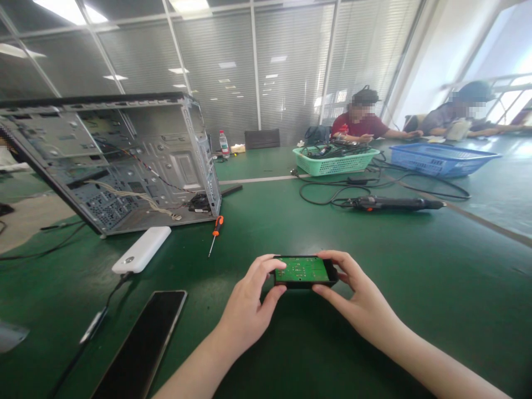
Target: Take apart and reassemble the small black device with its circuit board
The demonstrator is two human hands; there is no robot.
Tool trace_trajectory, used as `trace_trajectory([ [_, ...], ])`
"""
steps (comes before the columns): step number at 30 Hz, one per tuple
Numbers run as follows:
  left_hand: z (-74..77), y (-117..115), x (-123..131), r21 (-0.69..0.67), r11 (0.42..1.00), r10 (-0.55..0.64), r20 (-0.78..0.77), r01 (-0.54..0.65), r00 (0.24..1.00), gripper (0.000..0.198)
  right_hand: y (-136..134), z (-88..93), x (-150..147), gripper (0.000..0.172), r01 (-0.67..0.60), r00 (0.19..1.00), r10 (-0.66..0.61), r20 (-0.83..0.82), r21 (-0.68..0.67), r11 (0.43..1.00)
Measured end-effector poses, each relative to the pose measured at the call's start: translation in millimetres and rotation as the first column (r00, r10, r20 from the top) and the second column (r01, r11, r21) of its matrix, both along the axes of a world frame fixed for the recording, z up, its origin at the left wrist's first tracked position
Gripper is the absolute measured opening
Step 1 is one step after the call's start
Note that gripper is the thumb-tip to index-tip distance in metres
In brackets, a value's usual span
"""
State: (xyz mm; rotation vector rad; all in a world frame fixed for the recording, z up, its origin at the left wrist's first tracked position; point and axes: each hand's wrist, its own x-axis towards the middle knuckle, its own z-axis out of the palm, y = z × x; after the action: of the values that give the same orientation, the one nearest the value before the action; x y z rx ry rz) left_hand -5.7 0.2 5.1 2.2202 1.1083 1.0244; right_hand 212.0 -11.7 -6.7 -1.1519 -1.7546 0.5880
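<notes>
Between my two hands is a small black plastic case with a green circuit board set in it, the board's face turned up. My left hand grips the case's left end, thumb at the near edge and a fingertip over the board's left corner. My right hand holds the right end, thumb on the near edge and fingers along the far edge. An orange-and-black screwdriver lies on the green table beyond my left hand.
An open metal computer case stands at left. Before it lie a white power bank with a cable and a dark phone. A black electric screwdriver, a green basket and a blue basket are beyond my right hand. Two people sit behind.
</notes>
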Motion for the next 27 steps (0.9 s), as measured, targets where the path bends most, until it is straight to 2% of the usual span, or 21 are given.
trace_trajectory([
  [6, -0.4, 0, 1, 0.013, 1.000, -0.015, 0.020, 0.015, 1.000, 0.028, 0, 1.5, 2, 0.026, -0.038, 0.993, 0.022, 0.115, 0.134, 0.990],
  [9, 1.5, -1, 0, 0.000, 1.000, -0.011, 0.021, 0.011, 1.000, 0.030, 0, 4.4, 1, 0.020, -0.034, 0.995, 0.022, 0.097, 0.121, 0.992],
  [11, 3.5, -2, 0, -0.046, 0.999, -0.003, 0.010, 0.004, 1.000, 0.033, -1, 6.0, 1, 0.021, -0.016, 0.999, 0.015, 0.035, 0.033, 0.999],
  [13, 6.0, -3, -1, -0.117, 0.993, 0.012, -0.007, -0.012, 1.000, 0.034, -1, 7.6, 1, 0.027, -0.012, 0.998, 0.005, -0.063, -0.114, 0.993],
  [16, 9.3, -6, -1, -0.197, 0.980, 0.008, -0.010, -0.010, 1.000, 0.037, -1, 11.0, -1, 0.038, -0.038, 0.984, -0.020, -0.179, -0.316, 0.948],
  [19, 10.6, -6, 0, -0.229, 0.973, -0.011, 0.006, 0.012, 1.000, 0.042, -2, 15.7, -3, 0.046, -0.085, 0.959, -0.049, -0.281, -0.447, 0.891],
  [23, 9.1, -3, 0, -0.272, 0.962, -0.015, 0.042, 0.026, 0.999, 0.047, -4, 18.8, -8, 0.055, -0.189, 0.905, -0.091, -0.417, -0.582, 0.791],
  [27, 6.2, 0, 0, -0.333, 0.942, -0.009, 0.075, 0.034, 0.997, 0.056, -4, 15.3, -8, 0.056, -0.273, 0.841, -0.117, -0.528, -0.601, 0.751],
])
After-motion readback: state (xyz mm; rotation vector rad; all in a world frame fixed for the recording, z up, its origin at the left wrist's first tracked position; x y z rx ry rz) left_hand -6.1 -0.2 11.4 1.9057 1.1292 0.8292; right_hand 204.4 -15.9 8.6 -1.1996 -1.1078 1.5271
